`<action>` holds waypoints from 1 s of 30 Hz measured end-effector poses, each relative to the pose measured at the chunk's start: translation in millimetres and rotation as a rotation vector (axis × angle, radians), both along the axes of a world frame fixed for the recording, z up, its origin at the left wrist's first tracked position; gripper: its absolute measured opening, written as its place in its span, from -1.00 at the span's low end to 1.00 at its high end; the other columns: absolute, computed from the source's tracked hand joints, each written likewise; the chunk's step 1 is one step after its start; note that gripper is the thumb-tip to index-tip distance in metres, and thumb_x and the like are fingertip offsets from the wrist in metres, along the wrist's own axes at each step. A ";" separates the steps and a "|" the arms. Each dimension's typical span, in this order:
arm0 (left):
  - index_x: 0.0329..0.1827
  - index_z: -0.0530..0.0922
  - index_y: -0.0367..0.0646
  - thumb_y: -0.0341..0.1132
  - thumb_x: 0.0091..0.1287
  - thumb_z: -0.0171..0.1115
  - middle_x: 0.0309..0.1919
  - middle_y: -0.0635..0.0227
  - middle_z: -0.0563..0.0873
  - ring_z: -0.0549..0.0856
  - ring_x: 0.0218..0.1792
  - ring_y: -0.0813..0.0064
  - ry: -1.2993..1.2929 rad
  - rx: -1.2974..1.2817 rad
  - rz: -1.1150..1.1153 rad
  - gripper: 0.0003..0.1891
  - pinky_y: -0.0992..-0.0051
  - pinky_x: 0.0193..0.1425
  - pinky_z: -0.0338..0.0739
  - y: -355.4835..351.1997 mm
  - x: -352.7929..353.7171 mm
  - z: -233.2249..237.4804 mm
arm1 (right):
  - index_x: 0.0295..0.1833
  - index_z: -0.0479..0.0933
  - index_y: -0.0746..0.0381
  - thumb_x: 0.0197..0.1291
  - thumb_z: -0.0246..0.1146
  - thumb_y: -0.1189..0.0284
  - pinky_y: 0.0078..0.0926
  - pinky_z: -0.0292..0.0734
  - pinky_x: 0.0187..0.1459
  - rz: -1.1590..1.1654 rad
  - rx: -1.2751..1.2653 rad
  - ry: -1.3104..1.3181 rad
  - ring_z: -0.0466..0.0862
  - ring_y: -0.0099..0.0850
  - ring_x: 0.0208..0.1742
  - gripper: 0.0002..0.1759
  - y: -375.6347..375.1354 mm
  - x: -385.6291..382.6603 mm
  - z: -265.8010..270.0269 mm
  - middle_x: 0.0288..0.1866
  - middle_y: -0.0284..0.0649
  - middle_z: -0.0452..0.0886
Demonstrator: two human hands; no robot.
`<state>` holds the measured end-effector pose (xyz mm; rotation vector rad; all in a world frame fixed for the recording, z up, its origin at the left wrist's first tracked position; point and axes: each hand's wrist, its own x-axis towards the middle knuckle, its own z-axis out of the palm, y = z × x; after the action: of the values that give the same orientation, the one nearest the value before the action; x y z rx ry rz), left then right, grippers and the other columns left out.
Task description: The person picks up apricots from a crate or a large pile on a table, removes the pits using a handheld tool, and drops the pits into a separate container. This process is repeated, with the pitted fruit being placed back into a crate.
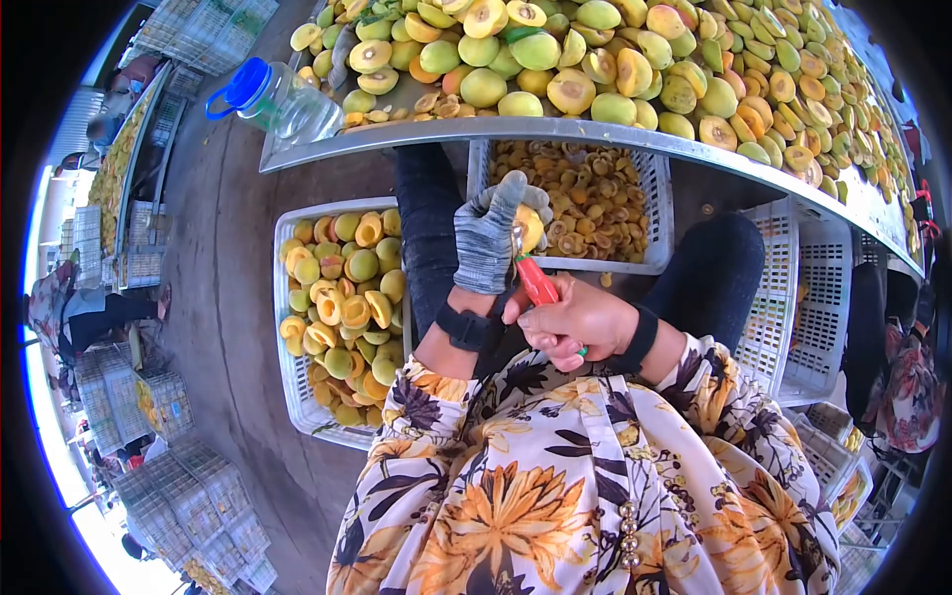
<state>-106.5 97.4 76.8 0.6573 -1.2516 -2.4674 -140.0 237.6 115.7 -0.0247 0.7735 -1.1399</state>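
My left hand [488, 230], in a grey knitted glove, is closed round a yellow fruit half [531, 228] in front of my lap. My bare right hand [570, 319] grips a tool with a red handle [536, 281]. The tool's metal end touches the fruit. Below and beyond my hands, a white crate [658, 223] holds many small brown-yellow pieces. At the left a second white crate [290, 382] is filled with green and orange fruits, several of them hollowed halves.
A metal-edged table [416, 131] heaped with halved fruits spans the top. On its left corner lies a clear bottle [297, 107] with a blue lid. Empty white crates [819, 297] stand at the right. Stacked crates [198, 516] and a seated person [84, 309] are at the left.
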 end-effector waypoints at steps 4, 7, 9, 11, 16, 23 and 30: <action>-0.35 0.56 -0.22 0.16 0.20 0.09 -0.56 0.25 0.64 0.62 -0.64 0.41 -0.037 0.253 -0.022 -0.48 0.50 -0.62 0.55 -4.3 -2.4 -32.6 | -0.07 0.33 0.26 0.21 0.05 0.50 -0.75 0.15 -0.83 -0.081 -0.139 -0.356 0.21 -0.75 -0.82 -0.82 1.6 -13.2 -23.3 -0.69 -0.43 0.22; -0.27 0.53 -0.20 0.30 0.22 -0.12 -0.54 0.24 0.65 0.61 -0.62 0.37 -0.033 0.435 -0.023 -0.36 0.44 -0.58 0.55 -4.2 7.5 -62.9 | 0.07 0.30 0.27 0.25 0.01 0.51 -0.76 0.08 -0.85 -0.178 -0.733 -0.403 0.18 -0.75 -0.81 -0.73 3.4 -32.1 -6.0 -0.64 -0.37 0.22; -0.25 0.52 -0.19 0.18 0.21 0.04 -0.53 0.27 0.65 0.63 -0.54 0.38 -0.078 0.035 0.121 -0.48 0.44 -0.57 0.56 -5.4 36.8 -54.9 | 0.00 0.35 0.29 0.20 0.03 0.53 -0.66 0.23 -0.79 -0.158 -0.431 -0.005 0.27 -0.66 -0.80 -0.76 8.1 -46.5 2.5 -0.60 -0.26 0.37; -0.12 0.50 -0.16 -0.01 0.23 0.14 -0.38 0.27 0.65 0.65 -0.42 0.41 -0.152 0.077 0.222 -0.61 0.50 -0.44 0.55 -26.5 74.0 -38.1 | -0.13 0.42 0.30 0.10 0.08 0.54 -0.47 0.40 -0.64 0.091 -0.138 0.892 0.44 -0.45 -0.70 -0.81 13.6 -58.5 -6.5 -0.53 -0.11 0.49; -0.08 0.58 -0.16 -0.06 0.18 0.20 -0.14 0.23 0.65 0.63 -0.13 0.27 -1.306 -1.474 -0.118 -0.62 0.43 0.00 0.47 -98.7 157.9 -9.0 | -0.31 0.44 0.26 -0.12 0.24 0.38 -0.24 0.48 -0.31 0.438 0.347 2.130 0.56 -0.09 -0.36 -0.75 46.9 -63.9 -109.8 -0.41 -0.03 0.52; -0.01 0.53 -0.08 -0.04 0.13 0.19 -0.19 0.09 0.63 0.59 -0.13 0.13 -0.806 -1.669 0.120 -0.58 0.31 -0.03 0.45 -106.0 3.7 43.7 | -0.31 0.42 0.20 -0.10 0.24 0.36 -0.18 0.45 -0.39 0.170 -0.148 1.934 0.56 -0.08 -0.41 -0.77 34.0 -40.0 -103.2 -0.40 -0.04 0.51; 0.15 0.38 -0.10 0.18 -0.01 0.27 0.08 0.08 0.51 0.51 0.11 0.21 -1.200 -1.606 -0.107 -0.27 0.30 0.20 0.37 -77.8 -157.2 29.7 | -0.21 0.48 0.19 -0.17 0.32 0.35 -0.27 0.50 -0.27 0.071 -0.122 1.923 0.60 -0.12 -0.35 -0.66 42.6 -39.8 -89.5 -0.41 -0.04 0.55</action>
<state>-263.7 19.6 106.5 1.3903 -2.8650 -0.1860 -179.9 280.1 26.2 -1.3929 2.3051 -0.8154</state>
